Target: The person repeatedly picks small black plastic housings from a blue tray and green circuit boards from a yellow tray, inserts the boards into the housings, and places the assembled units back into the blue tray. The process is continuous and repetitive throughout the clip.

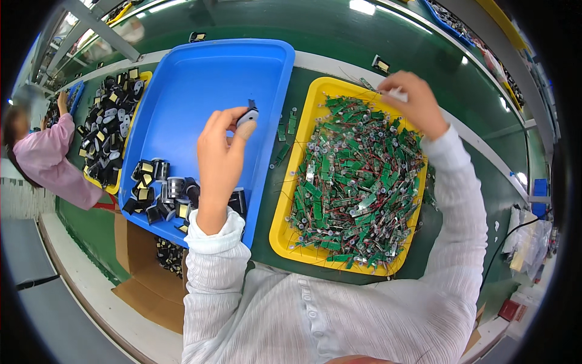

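My left hand [219,145] is over the blue tray [212,73], pinching a small grey and black plastic casing [247,117] between thumb and fingers. Black parts, some with pale yellow faces [145,193], are heaped at that tray's near end, by my left wrist. My right hand [418,104] is at the far right corner of the yellow tray [280,227]. Its fingers are closed on a small white piece [398,94], too blurred to name. Small green circuit boards [339,182] with thin red wires fill the yellow tray.
Some loose circuit boards [282,131] lie between the two trays. At far left a person in pink [57,148] works near another yellow tray piled with black and grey casings [108,130]. Below stands an open cardboard box [142,294]. A small black part [380,64] rests beyond the yellow tray.
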The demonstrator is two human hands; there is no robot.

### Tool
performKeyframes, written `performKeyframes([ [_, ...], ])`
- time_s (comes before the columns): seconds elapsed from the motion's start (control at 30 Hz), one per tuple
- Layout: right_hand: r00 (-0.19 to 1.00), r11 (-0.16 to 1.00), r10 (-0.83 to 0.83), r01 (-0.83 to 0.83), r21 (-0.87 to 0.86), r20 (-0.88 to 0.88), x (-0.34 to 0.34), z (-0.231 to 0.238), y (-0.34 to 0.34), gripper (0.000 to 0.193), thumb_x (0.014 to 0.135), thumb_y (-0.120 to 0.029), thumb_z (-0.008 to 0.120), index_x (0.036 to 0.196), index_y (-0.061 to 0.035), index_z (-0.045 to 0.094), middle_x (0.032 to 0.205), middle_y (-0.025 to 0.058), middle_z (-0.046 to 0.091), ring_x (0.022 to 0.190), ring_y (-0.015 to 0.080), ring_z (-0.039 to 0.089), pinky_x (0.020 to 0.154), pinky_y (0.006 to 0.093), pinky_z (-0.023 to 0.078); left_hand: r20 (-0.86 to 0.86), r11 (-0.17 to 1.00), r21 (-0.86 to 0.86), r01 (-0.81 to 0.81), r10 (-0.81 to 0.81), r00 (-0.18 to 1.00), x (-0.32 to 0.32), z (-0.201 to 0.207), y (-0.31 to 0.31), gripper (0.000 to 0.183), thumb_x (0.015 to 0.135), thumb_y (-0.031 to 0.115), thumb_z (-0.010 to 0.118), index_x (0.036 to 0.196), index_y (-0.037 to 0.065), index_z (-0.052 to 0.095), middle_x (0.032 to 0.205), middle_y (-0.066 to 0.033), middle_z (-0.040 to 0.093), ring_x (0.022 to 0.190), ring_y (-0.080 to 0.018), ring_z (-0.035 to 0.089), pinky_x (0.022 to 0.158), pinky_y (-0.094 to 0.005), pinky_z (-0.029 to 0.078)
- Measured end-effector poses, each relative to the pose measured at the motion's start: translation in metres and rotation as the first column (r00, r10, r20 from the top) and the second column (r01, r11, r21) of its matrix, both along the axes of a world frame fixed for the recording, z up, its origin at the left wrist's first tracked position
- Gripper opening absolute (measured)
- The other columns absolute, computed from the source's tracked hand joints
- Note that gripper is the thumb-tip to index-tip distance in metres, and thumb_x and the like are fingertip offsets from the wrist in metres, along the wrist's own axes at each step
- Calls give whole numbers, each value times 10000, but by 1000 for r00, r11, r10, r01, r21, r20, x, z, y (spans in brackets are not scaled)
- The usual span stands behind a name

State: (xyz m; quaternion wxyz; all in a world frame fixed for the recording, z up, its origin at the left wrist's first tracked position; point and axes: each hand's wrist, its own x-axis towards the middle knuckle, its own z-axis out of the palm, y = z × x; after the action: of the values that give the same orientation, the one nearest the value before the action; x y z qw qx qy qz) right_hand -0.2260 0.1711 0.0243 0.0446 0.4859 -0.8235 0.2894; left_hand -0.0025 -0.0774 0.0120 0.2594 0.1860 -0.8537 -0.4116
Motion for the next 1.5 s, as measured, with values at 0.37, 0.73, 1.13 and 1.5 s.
performKeyframes([
  [0.37, 997, 952, -61, 71, 298, -43, 100, -21, -11, 274, 588, -139, 741, 730, -65, 518, 767, 75, 509, 806, 277, 496, 691, 373, 430, -179, 899, 282, 334, -293, 939, 4, 0, 38, 233, 830, 116, 603, 1019, -15, 563, 907, -47, 562, 805, -93, 540, 688, -218, 440],
  [0.73, 658, 927, 207, 104, -360, 724, 142, 19, -11, 137, 751, -62, 647, 863, -36, 571, 858, 44, 592, 784, 137, 557, 728, 269, 447, -163, 803, 380, 459, -431, 888, 7, 1, 53, 229, 817, 32, 581, 1036, -31, 556, 955, -89, 588, 847, -126, 565, 708, -239, 461],
  [1.13, 900, 890, 137, 71, -450, 413, 160, 5, -18, 50, 729, -40, 645, 760, -30, 607, 754, 70, 597, 681, 205, 543, 638, 304, 418, -288, 646, 504, 573, -499, 817, 9, -7, 67, 308, 731, 85, 695, 1000, -9, 576, 1047, -115, 576, 921, -185, 580, 752, -290, 501],
  [1.5, 977, 902, 47, 48, -429, 209, 158, 4, -18, 99, 669, -52, 686, 740, -44, 617, 694, 65, 572, 663, 246, 526, 611, 323, 415, -276, 835, 113, 538, -494, 824, 5, -1, 68, 291, 642, 111, 749, 874, 5, 611, 929, -111, 620, 866, -245, 587, 752, -325, 463],
])
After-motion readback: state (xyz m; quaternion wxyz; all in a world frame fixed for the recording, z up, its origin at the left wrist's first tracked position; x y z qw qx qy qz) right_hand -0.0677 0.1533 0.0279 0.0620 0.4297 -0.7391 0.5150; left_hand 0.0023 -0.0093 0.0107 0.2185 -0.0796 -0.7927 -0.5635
